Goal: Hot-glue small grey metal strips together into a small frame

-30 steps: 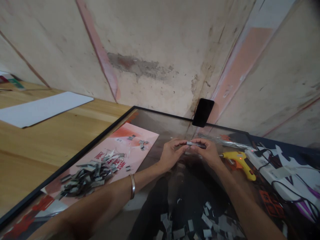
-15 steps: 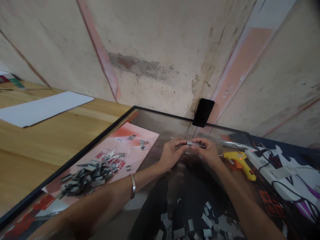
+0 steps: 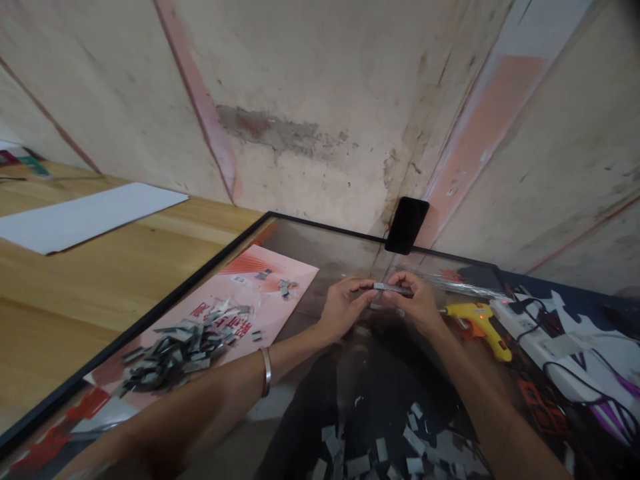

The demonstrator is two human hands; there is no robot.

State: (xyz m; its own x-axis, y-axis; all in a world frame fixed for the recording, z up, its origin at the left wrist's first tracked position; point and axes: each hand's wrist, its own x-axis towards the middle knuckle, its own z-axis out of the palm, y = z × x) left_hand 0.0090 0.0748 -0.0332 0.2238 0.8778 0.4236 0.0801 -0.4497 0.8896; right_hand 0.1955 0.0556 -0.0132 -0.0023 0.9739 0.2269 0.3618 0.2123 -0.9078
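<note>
Above the dark glossy tabletop, a small thin grey strip [image 3: 393,287] is held between both hands. My left hand [image 3: 345,307] is closed in a pinch at the strip's left end, thumb below and index finger above. At its right end, my right hand [image 3: 414,301] pinches it with thumb and fingers, which cover part of it. Several loose grey pieces [image 3: 359,465] are scattered near the front edge. A heap of similar flat grey pieces [image 3: 175,353] lies on a pink printed sheet [image 3: 285,267] to the left.
A yellow glue gun [image 3: 477,319] lies right of my right hand, beside a white power strip [image 3: 525,340] with black cables. Thin clear rods [image 3: 450,283] lie behind. A black phone [image 3: 407,225] leans against the wall. White paper [image 3: 95,213] rests on the wooden surface at left.
My right index finger has lifted slightly and curved, and the right thumb has shifted a little. My left hand and the strip stay nearly where they were.
</note>
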